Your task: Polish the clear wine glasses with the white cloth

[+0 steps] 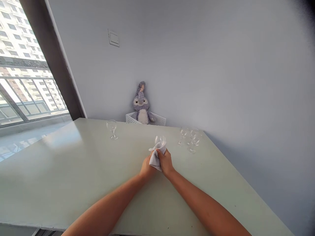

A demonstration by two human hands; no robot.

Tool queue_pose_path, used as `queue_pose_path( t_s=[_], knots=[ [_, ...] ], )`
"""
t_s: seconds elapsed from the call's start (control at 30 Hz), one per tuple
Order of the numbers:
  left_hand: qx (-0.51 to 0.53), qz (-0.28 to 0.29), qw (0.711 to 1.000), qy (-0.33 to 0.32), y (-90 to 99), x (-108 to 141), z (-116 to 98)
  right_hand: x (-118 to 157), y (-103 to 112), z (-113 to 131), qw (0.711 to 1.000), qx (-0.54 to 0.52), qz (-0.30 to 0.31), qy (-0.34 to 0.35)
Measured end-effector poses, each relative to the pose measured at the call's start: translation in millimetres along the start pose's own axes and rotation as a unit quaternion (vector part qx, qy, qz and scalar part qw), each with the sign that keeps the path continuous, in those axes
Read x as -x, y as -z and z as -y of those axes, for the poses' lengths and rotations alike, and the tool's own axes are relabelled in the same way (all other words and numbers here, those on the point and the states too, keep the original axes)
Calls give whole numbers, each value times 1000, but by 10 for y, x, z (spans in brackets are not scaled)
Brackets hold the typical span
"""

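pale grey wall with a switch plate, dark-framed window onto balcony railing and apartment blocks

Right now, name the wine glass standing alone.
The upright glass at the table's left, standing apart; a cluster of glasses stands rightward, and another glass sits in a cloth between the left hand and right hand.

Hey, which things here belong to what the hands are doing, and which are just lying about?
Belonging: left hand and right hand, gripping a white cloth around a clear stemmed glass; probably the other clear stemmed glasses on the table.

Lying about: grey plush toy, white perforated basket.
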State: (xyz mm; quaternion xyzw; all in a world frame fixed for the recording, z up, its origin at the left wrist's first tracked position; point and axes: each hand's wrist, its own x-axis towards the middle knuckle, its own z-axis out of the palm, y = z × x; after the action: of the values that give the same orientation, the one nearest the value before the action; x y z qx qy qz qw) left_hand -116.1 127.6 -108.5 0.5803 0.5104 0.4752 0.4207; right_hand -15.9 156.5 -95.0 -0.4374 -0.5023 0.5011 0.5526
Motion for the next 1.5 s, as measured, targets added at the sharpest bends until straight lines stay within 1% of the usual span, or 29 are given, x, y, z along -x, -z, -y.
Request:
queue_pose_path(
  t_s=[0.03, 0.1, 0.17, 0.23, 0.3, 0.37, 0.4, 0.47, 0.5, 0.53, 0.57, 0.6, 0.67, 0.73, 0.77, 0.83, 0.9, 0.93, 0.97, 1.0, 1.07, 1.1, 1.13, 1.2, 1.23, 1.3, 1.4, 1.47, 1.5],
  knots=[
    [-38, -3, 999, -25, 18, -9, -9, -31, 38, -15, 1000, 12, -16, -1],
    [-112, -42, 990, -78, 64, -34, -41, -79, 116, -33, 998, 34, -43, 2],
    [-115, -89, 984, -98, 103, -63, -81, -98, 183, -38, 996, 70, -62, 11],
    [-45, -110, 990, -80, 118, -84, -115, -82, 220, -41, 990, 128, -51, 31],
    [53, -83, 994, -51, 107, -91, -136, -41, 220, -56, 975, 212, 6, 72],
    [135, -58, 989, -8, 88, -87, -144, 7, 197, -82, 939, 312, 75, 125],
    [165, -57, 984, 16, 83, -86, -143, 26, 185, -96, 916, 360, 102, 147],
    [216, -67, 973, 50, 97, -96, -137, 41, 176, -116, 876, 426, 134, 184],
    [242, -72, 966, 56, 116, -108, -133, 38, 181, -119, 864, 440, 142, 199],
    [267, -81, 959, 57, 141, -124, -130, 30, 192, -116, 860, 442, 149, 207],
    [289, -91, 951, 55, 167, -140, -129, 19, 206, -108, 864, 434, 148, 206],
    [304, -102, 946, 50, 190, -154, -130, 8, 219, -96, 878, 417, 137, 192],
    [309, -115, 943, 38, 208, -164, -138, -1, 231, -66, 918, 359, 102, 131],
    [292, -101, 951, 25, 180, -146, -155, 16, 210, -42, 949, 291, 89, 86],
    [281, -88, 956, 18, 153, -130, -165, 34, 189, -35, 955, 265, 98, 87],
    [265, -69, 962, -1, 101, -99, -188, 81, 141, -30, 948, 257, 140, 122],
    [250, -68, 965, -27, 87, -88, -206, 125, 115, -24, 926, 298, 166, 160],
    [237, -75, 968, -40, 100, -91, -211, 142, 116, -12, 917, 322, 159, 173],
    [215, -88, 971, -55, 124, -98, -213, 156, 128, 9, 914, 337, 132, 184],
    [175, -110, 976, -73, 154, -107, -212, 169, 146, 42, 915, 340, 90, 198],
    [39, -155, 981, -114, 213, -121, -195, 198, 189, 140, 915, 324, 1, 241],
    [-48, -170, 975, -135, 232, -122, -179, 216, 205, 198, 908, 320, -23, 268],
    [-133, -172, 964, -154, 241, -118, -160, 235, 215, 257, 897, 325, -24, 299],
    [-268, -151, 934, -184, 235, -101, -114, 269, 212, 356, 868, 356, 10, 346],
    [-315, -141, 917, -198, 228, -91, -93, 278, 207, 389, 856, 374, 33, 354],
    [-385, -128, 886, -225, 230, -78, -66, 267, 208, 422, 844, 406, 78, 342],
    [-455, -110, 840, -276, 296, -85, -86, 187, 274, 429, 835, 430, 150, 308],
    [-475, -97, 818, -311, 357, -104, -132, 122, 337, 432, 824, 435, 183, 313],
    [-478, -97, 812, -322, 381, -115, -156, 96, 362, 434, 819, 434, 187, 325]
  ],
)
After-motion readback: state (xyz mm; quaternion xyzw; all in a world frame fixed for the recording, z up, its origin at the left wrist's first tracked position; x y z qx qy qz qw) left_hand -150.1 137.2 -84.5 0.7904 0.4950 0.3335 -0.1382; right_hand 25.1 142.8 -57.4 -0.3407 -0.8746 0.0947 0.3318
